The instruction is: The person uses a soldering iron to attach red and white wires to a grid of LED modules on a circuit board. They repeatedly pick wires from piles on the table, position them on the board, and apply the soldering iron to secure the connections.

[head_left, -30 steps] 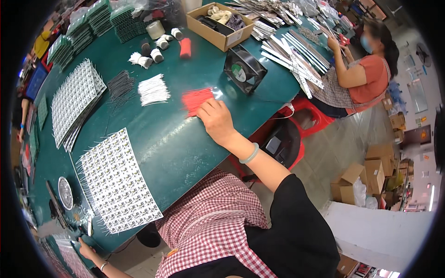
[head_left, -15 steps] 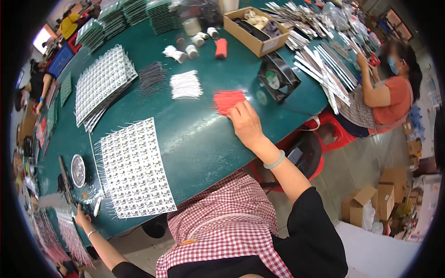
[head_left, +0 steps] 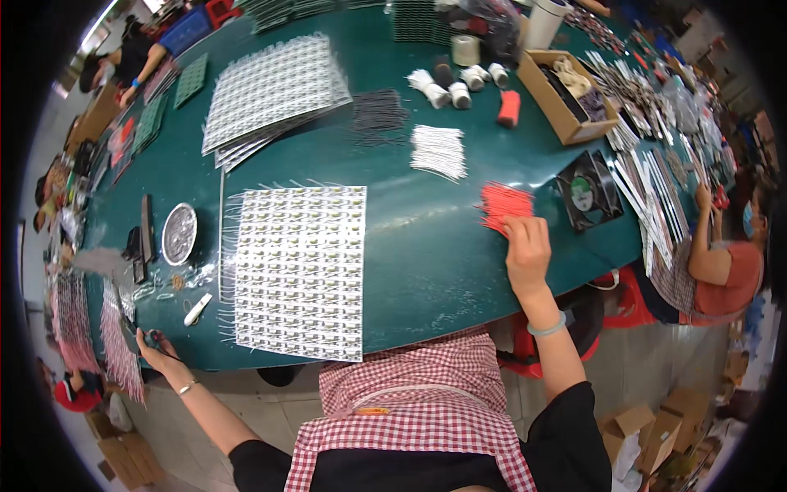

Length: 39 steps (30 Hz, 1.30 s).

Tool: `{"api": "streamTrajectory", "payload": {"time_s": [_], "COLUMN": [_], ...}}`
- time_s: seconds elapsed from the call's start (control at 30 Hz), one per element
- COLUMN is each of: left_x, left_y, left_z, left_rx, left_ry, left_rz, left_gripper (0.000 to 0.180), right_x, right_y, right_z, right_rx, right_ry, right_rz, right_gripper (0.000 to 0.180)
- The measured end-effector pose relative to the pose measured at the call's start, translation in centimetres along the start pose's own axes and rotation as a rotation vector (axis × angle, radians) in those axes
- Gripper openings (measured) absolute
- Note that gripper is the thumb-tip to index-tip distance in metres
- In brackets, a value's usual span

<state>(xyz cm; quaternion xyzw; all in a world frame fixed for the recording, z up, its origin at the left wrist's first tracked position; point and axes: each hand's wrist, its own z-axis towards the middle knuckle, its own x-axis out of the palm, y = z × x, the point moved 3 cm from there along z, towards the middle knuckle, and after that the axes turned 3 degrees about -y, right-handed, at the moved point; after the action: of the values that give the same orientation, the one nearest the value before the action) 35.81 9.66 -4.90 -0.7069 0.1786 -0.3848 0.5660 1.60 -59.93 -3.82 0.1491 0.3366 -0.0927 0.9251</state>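
Observation:
At the pile of short red wires (head_left: 506,205), my right hand (head_left: 529,258) has its thumb and fingers pinched together on the near edge; the fingertips are partly hidden. Out at the left table edge, my left hand (head_left: 157,348) is wrapped round a dark-handled tool (head_left: 153,334) whose kind I cannot make out. Between the hands lies a white sheet (head_left: 299,271) with rows of small printed parts, thin wires sticking out along its left and top edges. White wires (head_left: 438,152) and black wires (head_left: 379,116) lie in separate piles beyond.
A small black fan (head_left: 589,193) stands right of the red pile. Farther back are a cardboard box (head_left: 566,98), tied wire bundles (head_left: 461,96) and stacked sheets (head_left: 275,90). Near my left hand sit a round dish (head_left: 179,234) and a white cutter (head_left: 197,310). A co-worker (head_left: 725,271) sits at the right.
The whole view has swung, so the table and its things appear farther right. My right hand stays at the red wires; my left hand still grips the dark tool near the left edge.

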Motion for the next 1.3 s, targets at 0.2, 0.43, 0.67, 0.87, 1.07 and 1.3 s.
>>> {"api": "streamTrajectory", "payload": {"time_s": [0.2, 0.43, 0.67, 0.87, 1.07, 1.3], "left_x": [-2.9, -1.6, 1.5, 1.8, 3.2, 4.0], "left_y": [-4.1, -6.5, -9.9, -7.0, 1.2, 4.9], "left_z": [-10.7, -16.4, -19.2, -23.2, -28.5, -28.6], "left_rx": [0.086, -0.061, -0.019, -0.236, -0.54, -0.346], "left_ry": [0.363, 0.59, 0.703, 0.676, 0.501, 0.398], "left_rz": [-0.449, -0.366, -0.31, -0.389, -0.504, -0.319], "left_gripper": [0.047, 0.056, 0.061, 0.064, 0.057, 0.054], "right_x": [-0.6, 0.2, 8.1, 12.0, 12.0, 13.5], "right_y": [1.1, 7.2, 11.7, 15.6, 14.2, 12.9], "right_z": [0.9, 8.2, 11.6, 10.8, 10.9, 10.1], "right_rx": [-0.019, -0.355, -0.9, -1.161, -0.916, -0.096], "right_ry": [0.03, 0.465, 0.831, 0.969, 0.978, 0.461], "right_rz": [-0.004, 0.075, -0.283, -0.498, -0.395, 0.493], "right_gripper": [0.02, 0.02, 0.015, 0.013, 0.015, 0.017]}}
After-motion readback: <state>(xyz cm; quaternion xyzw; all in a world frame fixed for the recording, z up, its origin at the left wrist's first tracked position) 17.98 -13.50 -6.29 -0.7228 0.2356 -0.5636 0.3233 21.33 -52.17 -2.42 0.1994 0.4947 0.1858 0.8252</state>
